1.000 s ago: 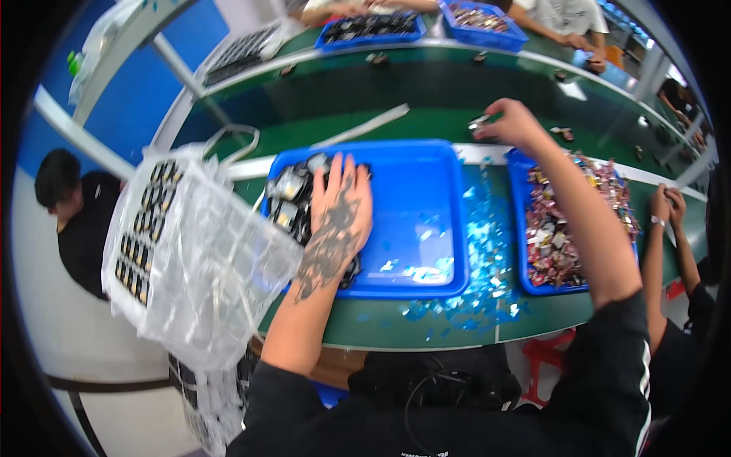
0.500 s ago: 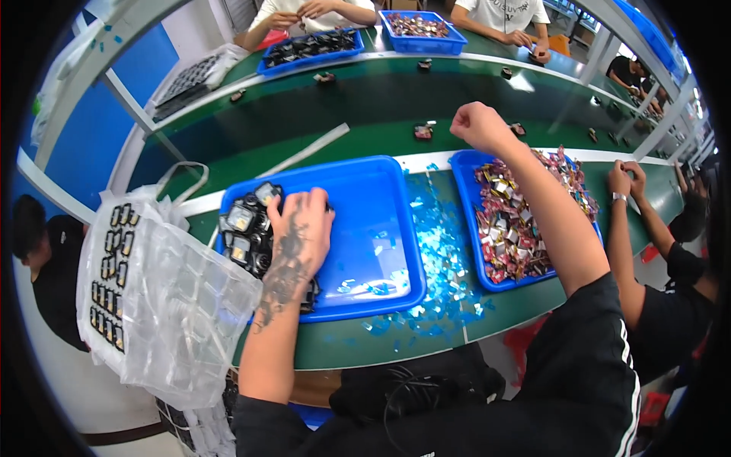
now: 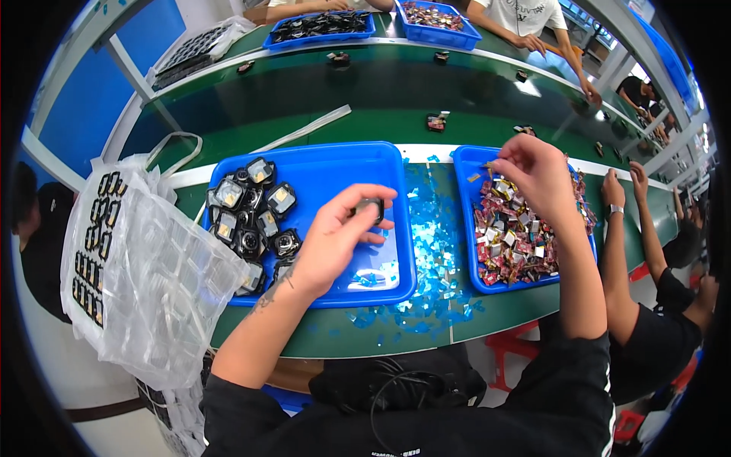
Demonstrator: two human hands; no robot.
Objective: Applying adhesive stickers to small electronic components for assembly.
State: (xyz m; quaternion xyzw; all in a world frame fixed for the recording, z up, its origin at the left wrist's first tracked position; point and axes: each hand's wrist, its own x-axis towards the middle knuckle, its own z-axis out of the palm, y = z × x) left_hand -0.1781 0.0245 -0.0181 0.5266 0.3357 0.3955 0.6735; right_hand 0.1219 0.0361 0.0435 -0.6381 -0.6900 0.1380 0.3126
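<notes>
Gripping a black watch-style case (image 3: pixel 372 206), the left hand (image 3: pixel 340 234) hovers over a blue tray (image 3: pixel 335 169). The right hand (image 3: pixel 537 174) (grip unclear) hangs above small components (image 3: pixel 518 240).

Bright, fairly even lt.; white glare in near-R part of big blue tray (image 3: pixel 327 171), glints on blue film bits (image 3: pixel 428 255) just R of it. Fisheye bows white rail (image 3: pixel 381 55) beyond tray, blk. vignette all round; worker (image 3: pixel 633 91) far off past tray's R is small & soft.
</notes>
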